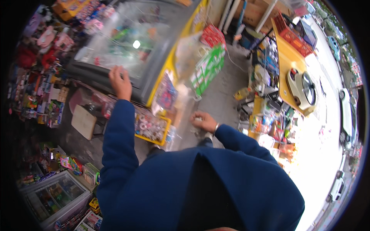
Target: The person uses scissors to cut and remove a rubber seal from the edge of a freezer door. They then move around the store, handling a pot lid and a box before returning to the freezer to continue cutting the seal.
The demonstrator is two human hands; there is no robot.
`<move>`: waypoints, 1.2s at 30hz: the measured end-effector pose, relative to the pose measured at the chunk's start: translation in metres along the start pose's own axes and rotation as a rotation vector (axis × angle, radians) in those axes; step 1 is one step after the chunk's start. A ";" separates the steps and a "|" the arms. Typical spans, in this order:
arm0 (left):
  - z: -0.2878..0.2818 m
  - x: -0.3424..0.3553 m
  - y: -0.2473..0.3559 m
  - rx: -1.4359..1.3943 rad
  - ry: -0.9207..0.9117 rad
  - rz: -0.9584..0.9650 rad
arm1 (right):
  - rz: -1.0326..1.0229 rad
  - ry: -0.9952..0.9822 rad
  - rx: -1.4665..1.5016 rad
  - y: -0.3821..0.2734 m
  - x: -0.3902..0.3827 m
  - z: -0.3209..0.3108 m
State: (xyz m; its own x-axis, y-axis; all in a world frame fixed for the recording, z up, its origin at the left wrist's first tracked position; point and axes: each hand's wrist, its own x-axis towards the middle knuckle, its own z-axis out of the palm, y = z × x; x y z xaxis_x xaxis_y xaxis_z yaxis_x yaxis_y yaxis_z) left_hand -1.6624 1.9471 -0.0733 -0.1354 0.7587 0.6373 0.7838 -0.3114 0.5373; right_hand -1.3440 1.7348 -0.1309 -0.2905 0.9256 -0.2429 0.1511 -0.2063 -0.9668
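Observation:
At the front edge of a chest freezer (148, 82) with a sliding glass top, my left hand (121, 81) lies with its fingers stretched out over the dark frame. It appears to touch the frame and holds nothing. Blurred packages in several colours show through the glass. My right hand (205, 122) hangs low over the floor to the right, its fingers curled in. Whatever may be inside those fingers is too small and blurred to make out. Between my two arms, a yellow crate (168, 133) full of small wrapped goods stands below the freezer's corner.
Green-and-white bags (208, 69) and a red bag (213, 36) lean by the freezer's right side. A yellow table (287, 57) carries a round cooking appliance (302, 87). At left are a pale stool (83, 122), packed shelves and a clear-lidded bin (58, 194). Cars stand along the road.

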 end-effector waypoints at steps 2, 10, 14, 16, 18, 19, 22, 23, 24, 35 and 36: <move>0.013 -0.006 -0.004 0.193 0.081 0.236 | 0.229 -0.011 0.027 0.017 -0.011 -0.037; 0.020 -0.011 0.002 0.389 0.114 0.194 | 0.437 0.029 0.139 0.062 -0.040 -0.182; 0.021 -0.012 0.007 0.427 0.124 0.135 | 0.389 0.136 0.183 0.054 -0.001 -0.222; 0.020 -0.013 0.007 0.435 0.122 0.109 | 0.392 0.167 0.183 0.045 0.034 -0.239; 0.019 -0.012 0.006 0.434 0.119 0.093 | 0.355 0.201 0.169 0.033 0.074 -0.256; 0.019 -0.013 0.006 0.431 0.116 0.080 | 0.304 0.208 0.160 0.026 0.094 -0.266; 0.018 -0.014 0.005 0.425 0.115 0.057 | 0.217 0.254 0.079 0.001 0.159 -0.299; 0.018 -0.015 0.006 0.439 0.102 0.041 | 0.168 0.258 0.041 -0.009 0.182 -0.310; 0.017 -0.015 0.006 0.421 0.099 0.018 | 0.120 0.262 0.008 -0.017 0.205 -0.320; 0.024 -0.006 0.035 0.768 0.138 -0.164 | -0.006 0.319 0.168 -0.109 0.481 -0.381; 0.030 -0.004 0.045 0.756 0.153 -0.170 | -0.040 0.285 0.192 -0.122 0.488 -0.377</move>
State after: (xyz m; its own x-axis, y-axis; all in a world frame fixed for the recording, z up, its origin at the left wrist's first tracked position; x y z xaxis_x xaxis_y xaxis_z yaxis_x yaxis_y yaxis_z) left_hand -1.6084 1.9477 -0.0683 -0.3291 0.6565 0.6788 0.9370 0.3165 0.1481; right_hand -1.1483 2.3314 -0.1016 -0.0132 0.9799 -0.1989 -0.0430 -0.1993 -0.9790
